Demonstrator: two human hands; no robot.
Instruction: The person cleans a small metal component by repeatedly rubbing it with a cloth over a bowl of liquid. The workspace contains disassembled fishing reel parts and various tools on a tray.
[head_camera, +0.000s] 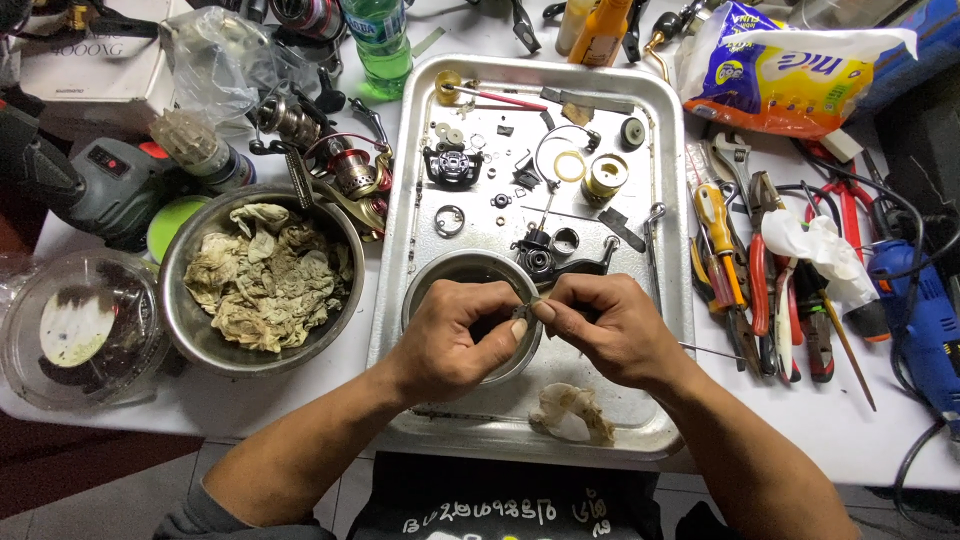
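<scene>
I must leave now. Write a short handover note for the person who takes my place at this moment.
Left hand and right hand meet over the small metal bowl in the metal tray and pinch one small dark part between the fingertips.
Done: a reel is apart; small reel parts lie in the tray.
Left: these parts are loose, not reassembled. Stained rags fill the large bowl; hand tools lie to the right.

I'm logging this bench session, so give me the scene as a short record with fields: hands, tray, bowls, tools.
hands: left hand and right hand pinch a small dark part together over a small metal bowl
tray: metal tray holds scattered reel parts, a brass-coloured spool and a crumpled rag
bowls: large metal bowl left of the tray, full of soiled rags
tools: screwdrivers and pliers right of the tray
</scene>
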